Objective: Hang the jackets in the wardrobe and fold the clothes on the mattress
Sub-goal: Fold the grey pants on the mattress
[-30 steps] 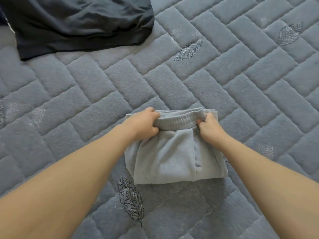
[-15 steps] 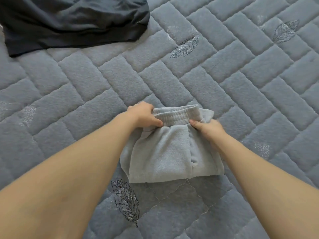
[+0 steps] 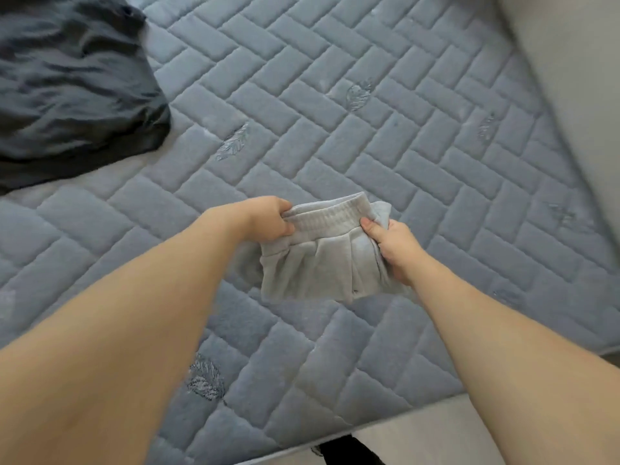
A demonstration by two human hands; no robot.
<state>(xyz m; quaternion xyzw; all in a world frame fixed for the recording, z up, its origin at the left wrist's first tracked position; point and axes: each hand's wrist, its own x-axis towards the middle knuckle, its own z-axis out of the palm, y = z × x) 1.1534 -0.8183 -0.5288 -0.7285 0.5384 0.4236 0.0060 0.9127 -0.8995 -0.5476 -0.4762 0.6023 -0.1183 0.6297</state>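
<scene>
Both the left hand (image 3: 271, 218) and the right hand (image 3: 394, 245) pinch the folded light-grey fleece garment (image 3: 322, 260) by its ribbed waistband, probably keeping its folds together above the quilted blue-grey mattress (image 3: 369, 135).

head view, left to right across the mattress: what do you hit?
Crumpled dark navy garment → left hand → folded light grey fleece garment with ribbed waistband → right hand → plain pale surface past the quilted blue-grey mattress's right edge.
</scene>
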